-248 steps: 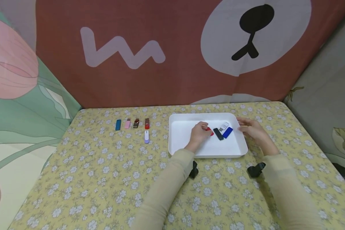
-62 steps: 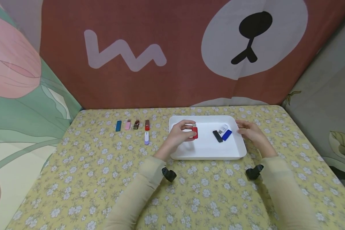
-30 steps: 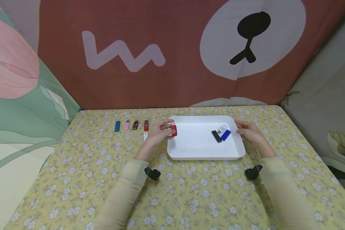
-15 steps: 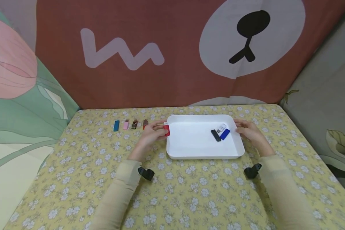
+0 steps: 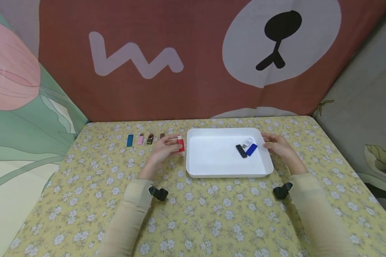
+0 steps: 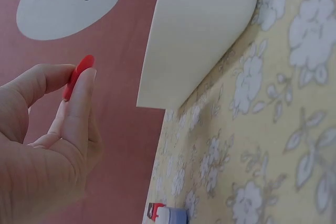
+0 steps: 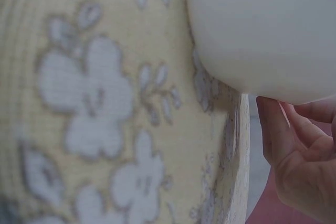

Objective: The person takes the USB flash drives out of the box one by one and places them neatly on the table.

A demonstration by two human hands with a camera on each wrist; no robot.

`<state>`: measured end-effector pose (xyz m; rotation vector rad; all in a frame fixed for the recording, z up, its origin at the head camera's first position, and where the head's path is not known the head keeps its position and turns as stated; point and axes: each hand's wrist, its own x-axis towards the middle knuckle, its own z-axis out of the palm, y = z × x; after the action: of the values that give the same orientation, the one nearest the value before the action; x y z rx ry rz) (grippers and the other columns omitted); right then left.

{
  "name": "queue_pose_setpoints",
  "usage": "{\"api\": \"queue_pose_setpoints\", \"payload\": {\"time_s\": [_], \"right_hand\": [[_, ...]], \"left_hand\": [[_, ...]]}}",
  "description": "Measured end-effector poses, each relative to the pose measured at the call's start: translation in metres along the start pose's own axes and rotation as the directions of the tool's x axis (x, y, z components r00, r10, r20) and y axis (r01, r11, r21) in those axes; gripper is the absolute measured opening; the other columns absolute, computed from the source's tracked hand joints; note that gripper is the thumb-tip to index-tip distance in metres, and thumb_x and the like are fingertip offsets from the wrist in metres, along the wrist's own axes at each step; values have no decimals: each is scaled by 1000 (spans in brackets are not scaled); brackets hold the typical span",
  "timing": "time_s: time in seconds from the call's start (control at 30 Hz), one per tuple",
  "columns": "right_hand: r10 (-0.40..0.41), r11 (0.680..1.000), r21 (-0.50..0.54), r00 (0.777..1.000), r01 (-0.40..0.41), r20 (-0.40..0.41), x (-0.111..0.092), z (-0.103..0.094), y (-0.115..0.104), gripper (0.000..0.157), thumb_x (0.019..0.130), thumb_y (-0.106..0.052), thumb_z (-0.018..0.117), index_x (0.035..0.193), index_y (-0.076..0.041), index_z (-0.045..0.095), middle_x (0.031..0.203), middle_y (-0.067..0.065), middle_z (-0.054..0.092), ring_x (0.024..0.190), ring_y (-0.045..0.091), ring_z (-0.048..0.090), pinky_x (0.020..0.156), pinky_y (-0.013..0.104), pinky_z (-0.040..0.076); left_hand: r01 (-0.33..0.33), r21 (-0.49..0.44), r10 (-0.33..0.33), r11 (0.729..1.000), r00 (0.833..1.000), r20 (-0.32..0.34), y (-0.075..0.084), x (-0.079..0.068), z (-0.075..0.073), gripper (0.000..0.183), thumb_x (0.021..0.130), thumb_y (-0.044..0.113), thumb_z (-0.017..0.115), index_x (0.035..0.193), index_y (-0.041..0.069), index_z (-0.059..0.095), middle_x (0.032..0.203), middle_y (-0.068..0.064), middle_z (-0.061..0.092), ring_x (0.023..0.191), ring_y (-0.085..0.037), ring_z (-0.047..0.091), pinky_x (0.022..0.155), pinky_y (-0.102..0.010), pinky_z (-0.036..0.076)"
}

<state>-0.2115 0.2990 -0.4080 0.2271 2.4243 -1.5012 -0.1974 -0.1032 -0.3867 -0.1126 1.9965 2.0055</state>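
Observation:
My left hand [image 5: 159, 151] pinches a red USB stick [image 5: 181, 144] between thumb and fingers, just left of the white tray [image 5: 209, 157]. In the left wrist view that stick [image 6: 79, 77] is edge-on, clear of the tablecloth. My right hand [image 5: 283, 148] rests its fingertips against the tray's right outer wall, also visible in the right wrist view. Inside the tray, to the right, lie a black USB stick [image 5: 241, 151], a blue one [image 5: 251, 150] and a white one [image 5: 247, 142]. A white-and-purple stick [image 6: 172, 215] shows in the left wrist view; my left hand hides it in the head view.
Left of my left hand, a row on the flowered tablecloth [image 5: 93, 192] holds a teal stick [image 5: 130, 140], a pink stick [image 5: 140, 139] and a dark swivel stick [image 5: 150, 138]. Another stick [image 5: 162, 135] is partly hidden by that hand. A brown cloth backdrop [image 5: 132, 96] stands behind.
My left hand picked the red USB stick out of the tray and has carried it left, over the rim. My right hand stays at the tray's right side.

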Motion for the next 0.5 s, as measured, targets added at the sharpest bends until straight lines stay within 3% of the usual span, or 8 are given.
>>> {"api": "queue_pose_setpoints", "payload": {"time_s": [0.13,0.5], "right_hand": [[0,1000,13,1000,0,1,0,0,0,59,100,-10,43,153,-6,19,153,27,27,137,40,35,112,50,37],[-6,1000,7,1000,6,-12,-1,1,0,59,98,-8,44,152,-5,21,150,27,30,135,40,37,111,49,38]], "left_hand": [[7,19,-7,1000,1000,-14,1,-1,-6,49,93,3,59,139,7,44,136,-20,50,93,-11,64,104,-46,47],[6,107,-3,994,1000,-23,0,-4,-22,51,94,7,58,143,8,42,140,-19,48,96,-15,66,104,-47,48]]}}
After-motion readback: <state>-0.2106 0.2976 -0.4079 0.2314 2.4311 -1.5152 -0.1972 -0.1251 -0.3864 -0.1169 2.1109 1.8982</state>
